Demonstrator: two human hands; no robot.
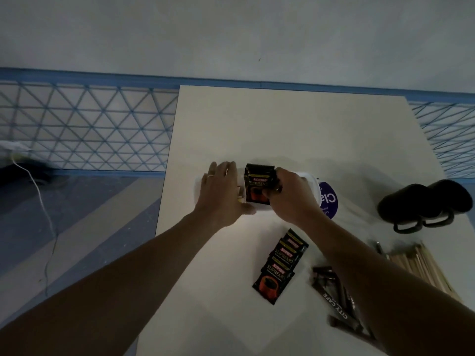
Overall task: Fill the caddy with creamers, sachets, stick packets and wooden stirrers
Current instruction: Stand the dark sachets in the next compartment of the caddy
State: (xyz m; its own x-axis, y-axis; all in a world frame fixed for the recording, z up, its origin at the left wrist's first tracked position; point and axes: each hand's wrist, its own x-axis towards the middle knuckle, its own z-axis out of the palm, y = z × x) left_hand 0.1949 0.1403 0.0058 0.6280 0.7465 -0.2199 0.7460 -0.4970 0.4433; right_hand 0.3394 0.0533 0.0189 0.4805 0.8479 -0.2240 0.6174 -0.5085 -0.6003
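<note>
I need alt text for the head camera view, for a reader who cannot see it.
A person's right hand holds a bundle of black coffee sachets upright at a white caddy on a pale table, while the open left hand rests on it. More sachets, stick packets, wooden stirrers and two black mugs are nearby.

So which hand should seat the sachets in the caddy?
Right, probably: the right hand grips the sachets over the caddy; the left hand lies open beside them.
</note>
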